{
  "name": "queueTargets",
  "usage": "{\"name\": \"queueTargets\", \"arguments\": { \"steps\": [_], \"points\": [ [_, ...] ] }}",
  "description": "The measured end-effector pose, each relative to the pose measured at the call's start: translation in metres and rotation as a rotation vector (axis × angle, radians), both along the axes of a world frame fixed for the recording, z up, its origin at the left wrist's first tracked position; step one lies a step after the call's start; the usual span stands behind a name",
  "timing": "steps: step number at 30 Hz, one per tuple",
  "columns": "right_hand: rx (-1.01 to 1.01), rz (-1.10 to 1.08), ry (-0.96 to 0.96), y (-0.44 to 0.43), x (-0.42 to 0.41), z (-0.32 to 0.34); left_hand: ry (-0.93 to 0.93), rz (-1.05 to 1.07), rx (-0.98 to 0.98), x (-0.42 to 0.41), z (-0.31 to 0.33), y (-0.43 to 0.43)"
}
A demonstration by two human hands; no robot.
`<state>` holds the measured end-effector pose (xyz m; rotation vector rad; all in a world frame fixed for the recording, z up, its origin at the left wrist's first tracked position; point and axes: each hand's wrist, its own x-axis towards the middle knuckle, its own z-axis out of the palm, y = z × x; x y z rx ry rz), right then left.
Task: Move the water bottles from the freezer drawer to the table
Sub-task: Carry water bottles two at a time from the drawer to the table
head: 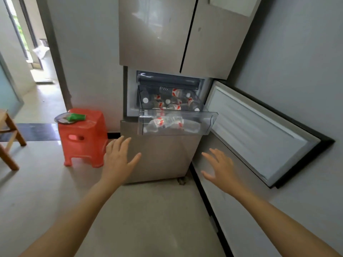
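In the head view the task had barely begun, to judge by how things lay. The freezer door (259, 130) stood swung wide to the right and the clear plastic freezer drawer (210, 125) was pulled forward out of the fridge (157, 34), but no bottle had been lifted. Both hands were empty. The left hand (118, 158) hung below the drawer's left front corner with fingers straight and spread, gripping nothing. The right hand (220, 169) was lower and to the right, near the open door, also spread flat and holding nothing. Neither touched the drawer.

The drawer was heaped with water bottles (163, 123), all lying on their sides at mixed angles, with red and white labels and white caps. Some showed through the front wall and more were piled toward the back; an exact count could not be made. Every bottle in sight lay in that drawer. A darker compartment (168, 80) sat above it, its contents not visible.

A red stool (83, 134) stood just left of the fridge, carrying a plate (60, 117) with a green packet (76, 117) on it. Wooden furniture legs (11, 134) showed at the far left; whether they belonged to the table could not be told. All the carrying seemed left to do.
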<state>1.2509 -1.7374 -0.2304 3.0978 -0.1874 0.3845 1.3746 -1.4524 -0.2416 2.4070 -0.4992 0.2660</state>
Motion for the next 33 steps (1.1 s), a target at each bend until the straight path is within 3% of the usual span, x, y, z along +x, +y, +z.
{"name": "queueTargets", "arguments": {
  "steps": [7, 10, 14, 23, 29, 33],
  "points": [
    [0.079, -0.029, 0.030, -0.082, 0.104, 0.009, -0.049, -0.087, 0.035, 0.077, 0.010, -0.091],
    [0.192, -0.040, -0.059, -0.116, 0.168, 0.022, -0.059, -0.059, 0.040, 0.123, 0.019, -0.129],
    [0.251, 0.011, -0.006, -0.144, 0.227, 0.021, -0.041, -0.042, 0.086, 0.165, 0.023, -0.159],
    [0.492, 0.109, -0.006, -0.145, 0.330, 0.008, 0.018, 0.033, 0.074, 0.238, -0.009, -0.171],
    [0.494, 0.227, 0.217, -0.129, 0.401, 0.010, 0.039, 0.051, 0.043, 0.303, -0.013, -0.174],
    [0.544, 0.270, 0.517, -0.118, 0.444, 0.006, 0.121, 0.005, 0.063, 0.333, -0.023, -0.175]
  ]
}}
